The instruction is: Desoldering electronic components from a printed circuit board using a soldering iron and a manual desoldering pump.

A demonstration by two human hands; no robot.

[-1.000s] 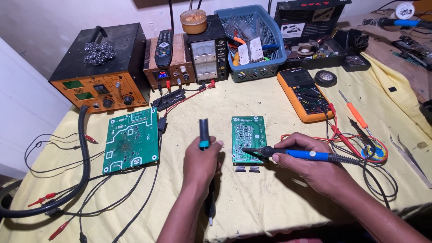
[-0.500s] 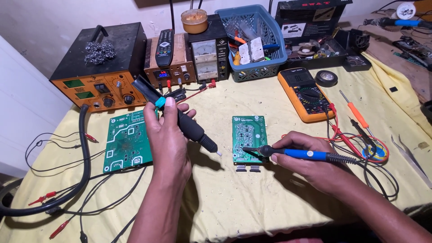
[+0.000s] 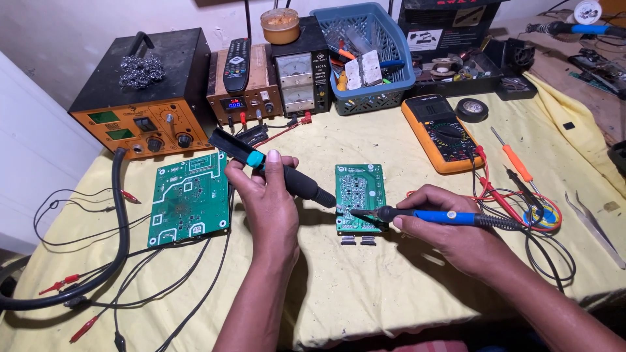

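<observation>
Rework station (image 3: 140, 98): orange-fronted black box sitting at the far left of the yellow-covered bench (image 3: 365, 300), steel wool resting on its lid.
Large circuit board (image 3: 189, 199): green, lying flat just in front of the station, thin wires trailing beside it.
Left hand (image 3: 264, 195): fingers wrapping closed around the desoldering pump (image 3: 270, 166), thumb lying on its teal button.
Desoldering pump: black barrel slanting down to the right, nozzle meeting the left edge of the small circuit board (image 3: 360, 197).
Small circuit board: green, lying flat at bench centre, between the two hands.
Right hand (image 3: 450, 238): fingers pinching closed on the blue soldering iron (image 3: 433, 216).
Soldering iron: lying nearly level, tip touching the small board's lower left, close to the pump nozzle.
Multimeter (image 3: 442, 132): orange, lying behind the right hand, red and black leads looping to its right.
</observation>
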